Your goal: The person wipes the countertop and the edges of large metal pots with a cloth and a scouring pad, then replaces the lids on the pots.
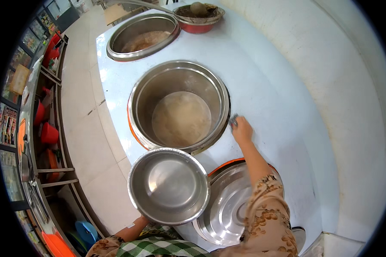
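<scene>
My left hand point(142, 221) grips the lower rim of a stainless-steel basin point(170, 184). Tilted toward me, the basin holds at most a thin film of liquid, and its upper rim overlaps the near edge of a deep steel pot point(136, 128). Cloudy tan liquid point(181, 119) lies in the bottom of that pot, which is set into the counter. To the right of the pot's rim, my right hand point(243, 130) is closed around a small dark grey wad point(233, 121), blurred, perhaps a cloth or scouring pad.
A steel lid point(223, 212) covers a round opening near me, under my right forearm. Farther off stand a second inset pot point(115, 54) with brownish contents and a red bowl point(197, 28). Shelves with red containers point(49, 133) line the left side beyond the tiled floor point(83, 128).
</scene>
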